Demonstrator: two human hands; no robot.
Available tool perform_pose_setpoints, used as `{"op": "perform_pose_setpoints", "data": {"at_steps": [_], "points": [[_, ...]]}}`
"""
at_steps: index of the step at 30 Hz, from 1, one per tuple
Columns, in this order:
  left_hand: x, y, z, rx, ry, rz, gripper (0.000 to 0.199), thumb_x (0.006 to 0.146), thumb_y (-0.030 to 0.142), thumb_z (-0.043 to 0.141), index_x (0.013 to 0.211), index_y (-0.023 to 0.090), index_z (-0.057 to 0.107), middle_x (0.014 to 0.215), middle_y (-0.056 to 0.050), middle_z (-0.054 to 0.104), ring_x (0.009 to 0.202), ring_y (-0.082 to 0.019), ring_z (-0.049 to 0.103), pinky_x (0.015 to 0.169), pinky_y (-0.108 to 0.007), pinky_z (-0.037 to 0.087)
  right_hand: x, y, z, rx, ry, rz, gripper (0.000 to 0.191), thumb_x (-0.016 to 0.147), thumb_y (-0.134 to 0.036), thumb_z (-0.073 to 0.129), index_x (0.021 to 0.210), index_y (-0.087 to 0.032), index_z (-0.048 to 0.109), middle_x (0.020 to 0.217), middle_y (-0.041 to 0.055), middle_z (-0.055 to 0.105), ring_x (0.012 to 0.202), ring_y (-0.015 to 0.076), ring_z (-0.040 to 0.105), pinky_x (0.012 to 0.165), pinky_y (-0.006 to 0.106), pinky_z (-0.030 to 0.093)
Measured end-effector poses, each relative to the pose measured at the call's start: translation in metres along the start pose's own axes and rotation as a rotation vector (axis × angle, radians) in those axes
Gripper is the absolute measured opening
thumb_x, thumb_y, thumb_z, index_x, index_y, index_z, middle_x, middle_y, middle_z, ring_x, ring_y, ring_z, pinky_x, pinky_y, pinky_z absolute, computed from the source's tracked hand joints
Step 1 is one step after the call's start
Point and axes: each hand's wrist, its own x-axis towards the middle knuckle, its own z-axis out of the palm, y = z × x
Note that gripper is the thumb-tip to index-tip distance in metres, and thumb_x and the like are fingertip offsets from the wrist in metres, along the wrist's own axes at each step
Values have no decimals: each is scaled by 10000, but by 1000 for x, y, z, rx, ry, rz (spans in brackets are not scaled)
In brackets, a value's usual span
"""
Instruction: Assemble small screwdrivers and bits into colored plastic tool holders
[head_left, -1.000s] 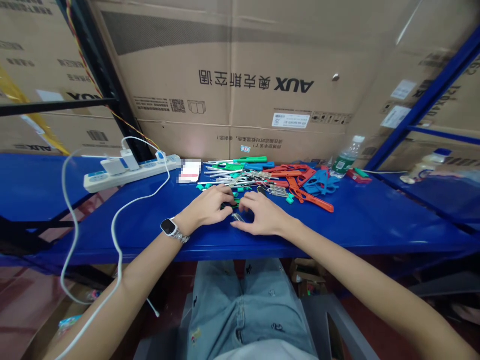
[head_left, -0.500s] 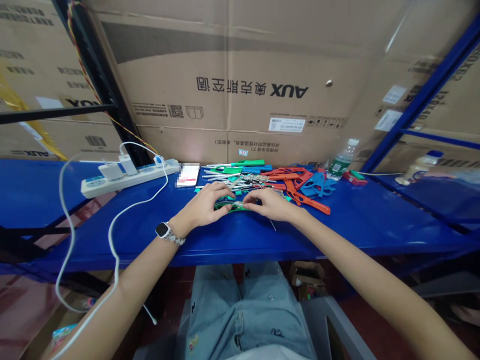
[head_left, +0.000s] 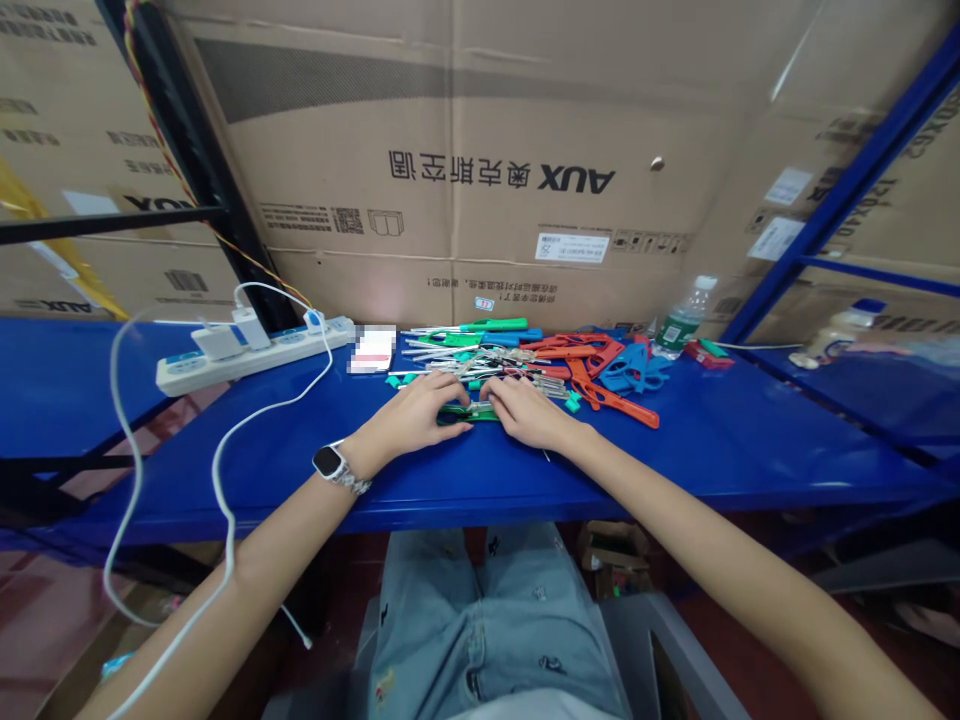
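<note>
A green lighter casing (head_left: pixel 486 415) lies low over the blue tabletop between my hands, with clear and metal-looking parts along it. My left hand (head_left: pixel 431 410) has its thumb and fingers closed around the casing's left end. Against the right end, my right hand (head_left: pixel 521 408) has its fingers bent and pressed together on the parts; the fingertips are partly hidden. Just beyond my hands lies a heap of long-necked lighter parts: thin metal tubes (head_left: pixel 435 350), clear pieces (head_left: pixel 517 355), orange handles (head_left: pixel 592 365) and blue handles (head_left: pixel 636 370). A small teal piece (head_left: pixel 573 402) sits right of my right hand.
A white power strip (head_left: pixel 255 355) with plugged chargers and a trailing white cable (head_left: pixel 219 460) occupies the left. A white card-like item (head_left: pixel 373 350) lies behind my left hand. A green-labelled bottle (head_left: pixel 682 320) stands at the back right. Large cardboard boxes (head_left: pixel 480 120) wall off the back.
My right hand has shifted slightly left along the green casing, its fingers now more curled over it. My left hand stays around the casing. The view has moved a little.
</note>
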Motion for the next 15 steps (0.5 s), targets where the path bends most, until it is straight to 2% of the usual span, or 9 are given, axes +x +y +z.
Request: {"op": "perform_pose_setpoints", "data": {"at_steps": [11,15], "points": [[-1,-1,5,-6,13,-22,159,907,283,692,1044,209,663,1059,-70,679,1059,-260,626,908,-404,523,-1,-6,3,-136,1,15,219,1026,-168,427,1015,-160,645,1039,123,651,971,256,552,874,396,394],[-2,-4,7,-1,21,-27,174,917,279,688,1071,198,683,1065,-78,673,1046,-250,626,892,-382,527,-3,-6,5,-95,31,1,218,1040,-175,433,1109,-161,639,1094,121,648,1037,256,562,910,399,397]]}}
